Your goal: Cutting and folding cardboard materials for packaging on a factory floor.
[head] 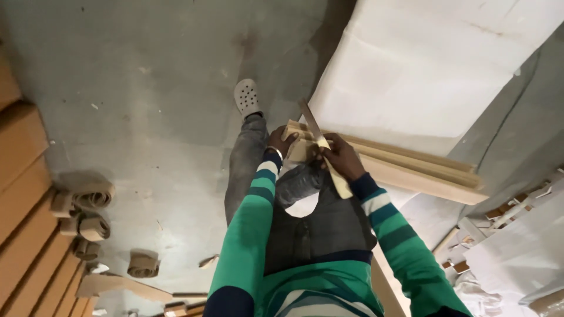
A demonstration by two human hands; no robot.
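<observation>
My left hand (pixel 279 142) grips the near end of a bundle of long pale wooden strips (pixel 411 170), which runs off to the right over my raised knee. In my right hand (pixel 341 157) is a hand saw with a pale wooden handle (pixel 336 176); its thin metal blade (pixel 310 120) points away from me across the end of the strips. Both arms wear green, white and navy striped sleeves. A thin metal bangle circles my left wrist.
A large white sheet (pixel 423 64) lies on the grey concrete floor (pixel 147 88) behind the strips. My grey perforated clog (pixel 247 97) stands on the floor. Curled wood offcuts (pixel 88 199) lie at the left beside stacked brown boards (pixel 23 194). Wood scraps (pixel 517 205) sit at the right.
</observation>
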